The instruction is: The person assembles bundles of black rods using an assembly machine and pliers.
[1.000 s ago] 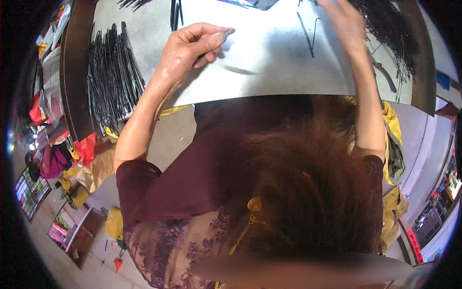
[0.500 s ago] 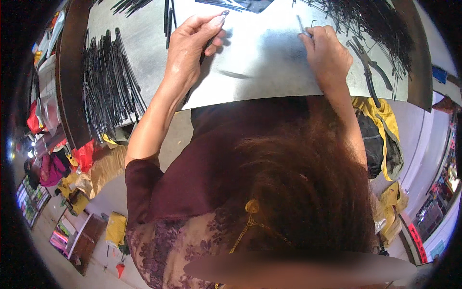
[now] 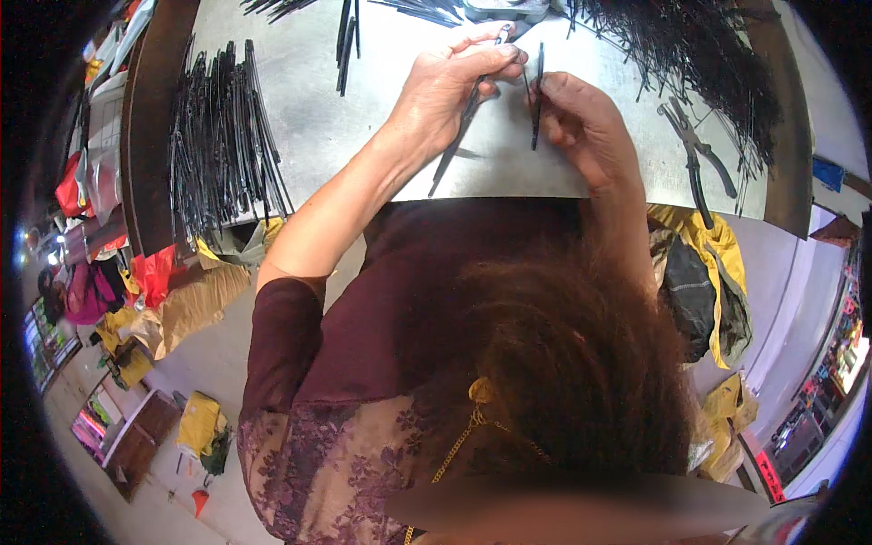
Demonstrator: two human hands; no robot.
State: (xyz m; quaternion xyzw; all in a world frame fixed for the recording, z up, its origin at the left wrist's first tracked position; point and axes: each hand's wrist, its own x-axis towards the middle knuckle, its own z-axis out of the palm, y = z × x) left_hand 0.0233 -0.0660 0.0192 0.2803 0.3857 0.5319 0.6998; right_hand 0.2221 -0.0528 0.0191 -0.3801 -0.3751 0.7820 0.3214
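Near the far middle of a pale metal-topped table [image 3: 336, 136], my left hand [image 3: 440, 91] is closed around a thin black strip [image 3: 452, 154], whose lower end slants toward the near edge. A small shiny piece [image 3: 504, 34] shows at that hand's fingertips; its kind is too small to make out. Just to the right, my right hand [image 3: 590, 123] pinches a slim black rod [image 3: 536, 132], held almost upright. A short gap separates the two hands. Some right fingers are hidden behind the hand.
A bundle of black strips [image 3: 227, 145] lies at the left. Black-handled pliers [image 3: 695, 150] rest right of my right hand, beside a tangled heap of thin black pieces [image 3: 699, 64]. A grey container [image 3: 504, 9] and several more strips [image 3: 345, 45] are at the far side.
My left hand has moved right with its strip, and my right hand has moved left and a little nearer. The hands are closer together. The black rod now shows plainly in my right hand.
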